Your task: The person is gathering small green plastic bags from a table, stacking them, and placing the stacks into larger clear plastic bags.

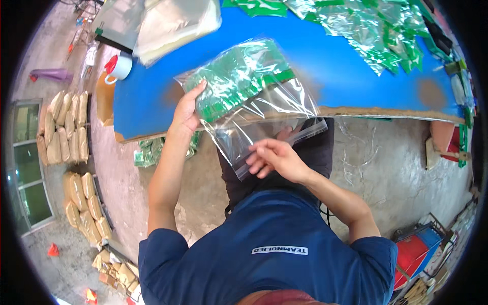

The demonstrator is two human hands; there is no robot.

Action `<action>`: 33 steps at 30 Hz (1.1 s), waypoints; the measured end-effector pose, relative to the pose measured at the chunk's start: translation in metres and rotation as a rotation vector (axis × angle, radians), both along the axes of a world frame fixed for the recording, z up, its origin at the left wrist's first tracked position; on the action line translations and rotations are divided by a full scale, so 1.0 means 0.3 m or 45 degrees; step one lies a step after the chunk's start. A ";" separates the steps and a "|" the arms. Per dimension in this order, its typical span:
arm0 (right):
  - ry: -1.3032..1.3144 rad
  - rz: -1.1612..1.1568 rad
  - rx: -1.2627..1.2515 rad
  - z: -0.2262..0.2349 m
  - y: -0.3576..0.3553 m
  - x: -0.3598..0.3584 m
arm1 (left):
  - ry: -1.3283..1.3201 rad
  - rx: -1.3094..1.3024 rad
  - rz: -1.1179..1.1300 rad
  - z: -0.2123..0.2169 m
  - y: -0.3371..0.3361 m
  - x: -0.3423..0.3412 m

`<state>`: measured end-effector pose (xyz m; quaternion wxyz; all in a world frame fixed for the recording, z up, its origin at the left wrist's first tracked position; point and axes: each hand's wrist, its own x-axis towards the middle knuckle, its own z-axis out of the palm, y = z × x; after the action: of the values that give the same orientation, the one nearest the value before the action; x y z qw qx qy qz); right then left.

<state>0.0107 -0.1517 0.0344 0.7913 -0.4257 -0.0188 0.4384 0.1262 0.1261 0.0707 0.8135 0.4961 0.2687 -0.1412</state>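
Observation:
My left hand [190, 108] grips the left side of a clear plastic bag [239, 137], its thumb on top and the other fingers hidden underneath. Inside the bag's far part lies a stack of shiny green packets [239, 76]; the near part is flat, see-through film reaching past the table edge. By the bag's near edge is my right hand [274, 158], its fingers loosely bent and apart, against the film. I see no firm pinch there.
Loose green-and-clear packets [366, 30] cover the far right of the blue table [376, 94]. Clear plastic sheets [173, 28] and a white mug [120, 67] occupy its far left. Below the table is a green bundle [150, 151]. Stacked tan sacks [66, 127] stand on the floor at left.

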 end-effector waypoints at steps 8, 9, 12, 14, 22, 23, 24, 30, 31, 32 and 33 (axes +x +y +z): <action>-0.266 0.047 -0.425 0.197 -0.247 0.030 | -0.817 1.573 -0.111 0.061 0.165 -0.027; -0.269 -0.102 -0.517 0.206 -0.268 0.057 | -0.802 1.561 -0.110 0.094 0.120 -0.007; -0.485 -0.588 -0.602 0.182 -0.284 0.141 | -1.171 1.822 -0.556 0.071 -0.053 0.090; -0.562 -0.675 -0.636 0.181 -0.254 0.174 | -1.237 2.267 -1.065 -0.055 -0.103 0.124; -1.235 -0.807 -1.110 0.158 -0.314 0.129 | -1.311 2.013 -1.085 0.010 -0.082 0.061; -1.408 -0.802 -1.167 0.156 -0.323 0.123 | -1.289 1.941 -0.853 0.011 -0.040 0.025; -1.386 -0.815 -1.185 0.152 -0.339 0.123 | -1.259 1.858 -0.627 0.010 0.009 -0.013; -1.946 -0.265 -1.485 0.108 -0.342 0.173 | -0.927 2.081 -0.218 -0.062 0.233 -0.382; -1.996 -0.211 -1.536 0.089 -0.331 0.176 | -0.915 2.207 -0.264 -0.070 0.190 -0.428; -2.058 -0.154 -1.563 0.068 -0.315 0.182 | -0.931 2.217 -0.316 -0.090 0.162 -0.458; -2.094 -0.121 -1.505 0.046 -0.311 0.188 | -0.943 2.227 -0.363 -0.111 0.139 -0.467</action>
<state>0.0671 -0.2450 0.0480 0.2121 -0.9192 -0.3209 -0.0836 -0.0140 0.1680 0.0374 0.1640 0.9687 -0.0580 0.1774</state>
